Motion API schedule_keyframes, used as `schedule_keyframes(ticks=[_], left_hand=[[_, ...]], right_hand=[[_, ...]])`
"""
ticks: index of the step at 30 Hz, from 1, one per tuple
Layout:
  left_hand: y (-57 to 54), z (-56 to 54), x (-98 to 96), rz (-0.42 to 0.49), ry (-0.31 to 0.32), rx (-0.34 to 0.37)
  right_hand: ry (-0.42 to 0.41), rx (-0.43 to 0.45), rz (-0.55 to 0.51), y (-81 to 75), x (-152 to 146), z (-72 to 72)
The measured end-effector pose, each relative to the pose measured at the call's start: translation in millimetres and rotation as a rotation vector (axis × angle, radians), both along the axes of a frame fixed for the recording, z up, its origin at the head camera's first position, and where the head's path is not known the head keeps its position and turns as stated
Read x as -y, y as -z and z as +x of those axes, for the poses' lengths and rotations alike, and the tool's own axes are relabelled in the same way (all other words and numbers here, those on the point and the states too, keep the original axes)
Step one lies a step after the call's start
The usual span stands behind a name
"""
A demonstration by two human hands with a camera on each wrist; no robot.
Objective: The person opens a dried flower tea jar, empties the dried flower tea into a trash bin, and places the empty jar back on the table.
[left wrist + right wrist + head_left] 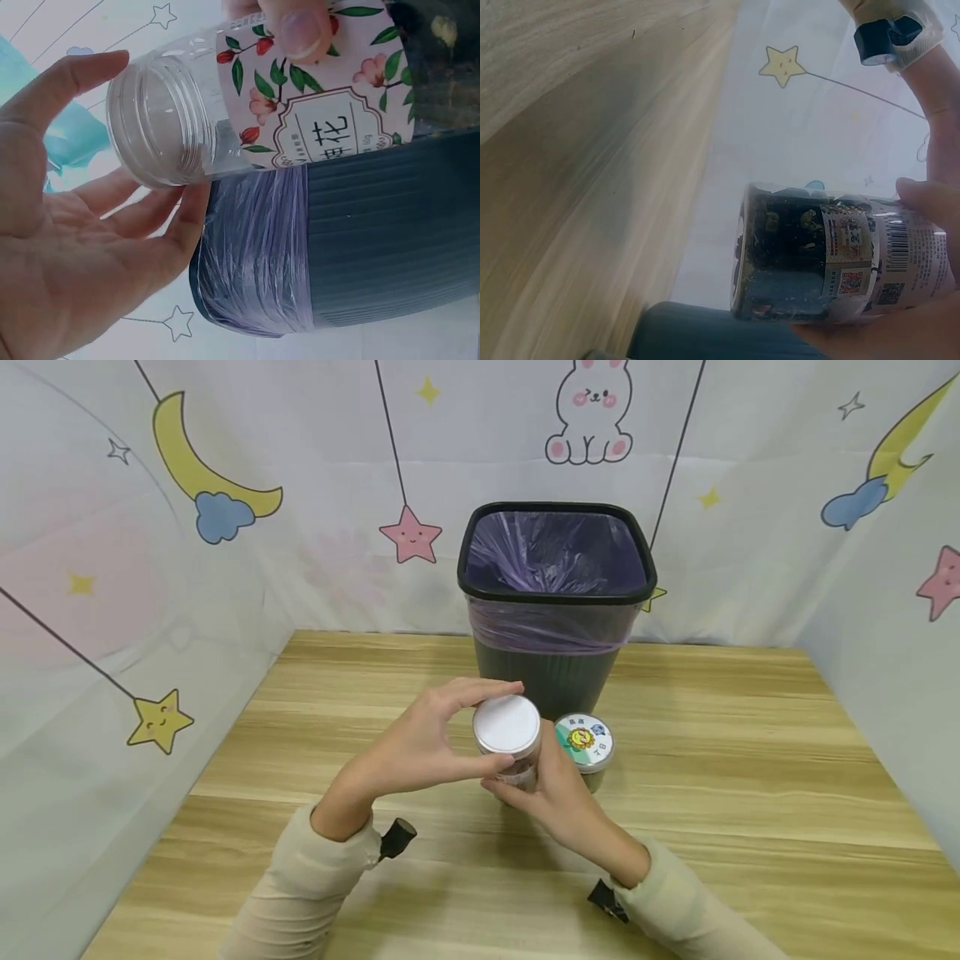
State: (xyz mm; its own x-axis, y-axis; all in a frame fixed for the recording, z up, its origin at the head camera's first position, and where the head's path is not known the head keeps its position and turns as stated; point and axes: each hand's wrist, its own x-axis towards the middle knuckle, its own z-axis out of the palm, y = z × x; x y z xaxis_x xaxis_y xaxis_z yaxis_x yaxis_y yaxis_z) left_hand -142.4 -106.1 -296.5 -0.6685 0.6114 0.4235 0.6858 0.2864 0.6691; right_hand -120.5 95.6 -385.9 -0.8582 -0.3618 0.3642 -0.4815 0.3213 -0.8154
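A clear plastic jar [199, 75] with a pink flower-print label [337, 82] is held up in front of the bin. My right hand [562, 797] grips its body from the right side. Around the white-topped lid [507, 724], my left hand [420, 743] has its thumb on the near edge and fingers on the far edge. Dark dried contents fill the bottom end in the right wrist view, where the jar's base [776, 255] shows; the upper part looks see-through. A second jar [585, 742] with a cartoon sunflower lid stands just behind my right hand.
A dark bin [536, 681] lined with a purple bag [555, 627] stands on the wooden table [720, 777] beyond the jars. Behind and at both sides hangs white cloth [330, 460] printed with stars, moons and a rabbit.
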Motion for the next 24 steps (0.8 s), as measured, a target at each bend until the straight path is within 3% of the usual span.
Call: schedule_keyframes(ticks=[7, 13, 17, 24], left_hand=[[0.1, 6.1, -10.8, -0.018, -0.146, -0.119], [1.9, 8.0, -21.2, -0.012, -0.230, -0.226], [2.0, 9.5, -24.7, -0.020, -0.245, -0.236], [-1.4, 11.3, -22.3, -0.062, -0.191, -0.210]], right_hand=[[0.027, -0.073, 0.009, 1.2, 2.7, 0.9], [0.055, -0.173, 0.031, 2.1, 6.3, 2.1], [0.071, -0.211, 0.050, 2.3, 6.1, 2.7], [0.081, -0.117, 0.066, -0.1, 1.3, 5.1]])
